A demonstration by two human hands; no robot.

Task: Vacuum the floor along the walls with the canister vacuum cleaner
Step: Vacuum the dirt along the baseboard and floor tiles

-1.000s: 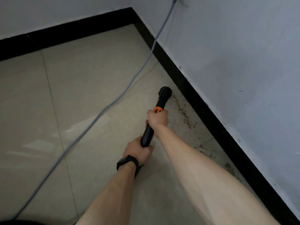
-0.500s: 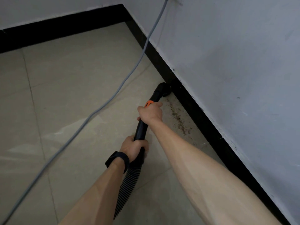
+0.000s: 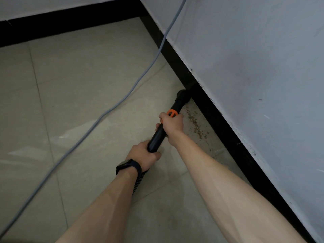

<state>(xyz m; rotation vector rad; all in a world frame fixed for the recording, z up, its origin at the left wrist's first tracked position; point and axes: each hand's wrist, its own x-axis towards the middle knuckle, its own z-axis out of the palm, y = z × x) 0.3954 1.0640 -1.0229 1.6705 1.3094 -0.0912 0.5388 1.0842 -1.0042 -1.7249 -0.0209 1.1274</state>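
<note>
Nearest, two bare forearms reach forward, the left wearing a dark wristband (image 3: pixel 128 166). Just beyond it a short stretch of ribbed hose (image 3: pixel 139 181) shows under the wrist; the canister itself is out of view. The left hand (image 3: pixel 142 155) is clenched round the near end of the black wand (image 3: pixel 157 139). Further up, the right hand (image 3: pixel 172 124) grasps the same wand just below its orange collar (image 3: pixel 171 113). Right of that hand, a trail of brown grit (image 3: pixel 198 127) lies on the tiled floor (image 3: pixel 87 85) close to the black skirting (image 3: pixel 219 120).

Beyond the hands, the nozzle (image 3: pixel 183 95) now sits at the foot of the skirting, seemingly touching it. A second ago it stood out on the open tile, apart from the wall; it has since swung right and forward into the edge. That puts the suction where the task wants it, but at the far end of the grit, which looks untouched. Drawing the nozzle back along the skirting seems the likely next stroke.

Farther off, a grey power cord (image 3: pixel 105 116) crosses the floor from near left up the right-hand wall (image 3: pixel 263 67), left of the nozzle's path
</note>
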